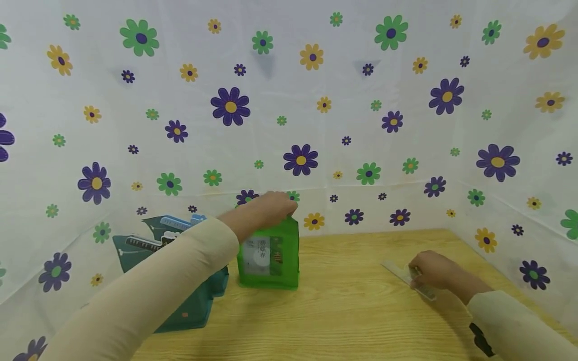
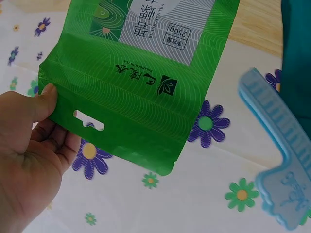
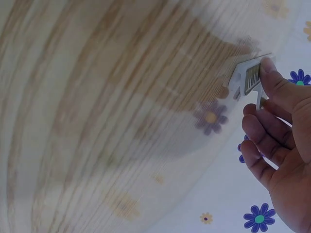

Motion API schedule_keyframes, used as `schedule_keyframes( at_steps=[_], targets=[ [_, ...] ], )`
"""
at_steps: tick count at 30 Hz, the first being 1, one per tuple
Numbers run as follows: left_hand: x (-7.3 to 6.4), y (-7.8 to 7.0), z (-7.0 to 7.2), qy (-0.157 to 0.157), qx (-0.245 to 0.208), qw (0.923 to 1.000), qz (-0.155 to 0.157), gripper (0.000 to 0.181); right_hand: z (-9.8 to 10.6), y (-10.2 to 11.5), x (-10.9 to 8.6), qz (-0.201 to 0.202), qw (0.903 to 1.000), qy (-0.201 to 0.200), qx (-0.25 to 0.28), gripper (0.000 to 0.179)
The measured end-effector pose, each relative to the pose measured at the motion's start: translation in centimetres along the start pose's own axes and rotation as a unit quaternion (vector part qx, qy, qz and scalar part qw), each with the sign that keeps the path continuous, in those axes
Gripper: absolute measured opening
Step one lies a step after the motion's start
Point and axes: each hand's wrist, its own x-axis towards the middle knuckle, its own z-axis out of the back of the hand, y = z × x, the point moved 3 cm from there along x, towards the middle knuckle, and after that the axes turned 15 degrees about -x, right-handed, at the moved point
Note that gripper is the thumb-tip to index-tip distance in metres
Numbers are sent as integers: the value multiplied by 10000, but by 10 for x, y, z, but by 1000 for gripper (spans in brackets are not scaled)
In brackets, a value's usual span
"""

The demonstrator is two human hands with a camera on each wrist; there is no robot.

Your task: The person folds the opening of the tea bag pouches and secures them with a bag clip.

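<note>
A green tea bag (image 1: 291,255) with a grey-and-white label stands upright on the table. My left hand (image 1: 274,206) pinches one top corner of it, beside the slot-shaped handle hole, as the left wrist view shows with the bag (image 2: 141,107) and the hand (image 2: 29,145). Over at the right, my right hand (image 1: 435,271) pinches a long, pale, narrow strip (image 1: 393,268) at the table surface. In the right wrist view the strip (image 3: 241,80) appears end-on beneath the thumb, with a striped patch; its exact kind is unclear.
Teal bags (image 1: 198,306) stand at the left, partly behind my left sleeve. A blue bag clip (image 2: 277,121) and a dark piano-key-patterned clip (image 1: 143,243) sit along their tops. A flower-print cloth (image 1: 343,90) encloses the wooden table (image 1: 343,321) at the back and sides.
</note>
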Motion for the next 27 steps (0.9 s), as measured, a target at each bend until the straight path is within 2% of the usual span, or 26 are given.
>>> schedule_keyframes(
  at_steps=[8, 12, 18, 27],
  targets=[
    [1, -20, -5, -239, -136, 9996, 12, 15, -4, 10, 8, 243, 9994, -181, -139, 30],
    [0, -31, -5, -307, -236, 9992, -84, 15, -3, 17, 10, 325, 9990, -246, -207, 32],
    [-2, -50, -2, -250, -435, 9986, -155, 19, 0, 27, 13, 417, 9981, -335, -292, 32],
    [-2, -72, 1, -147, -699, 9971, -265, 16, 1, 44, 17, 358, 9991, -212, -59, 29]
  ],
)
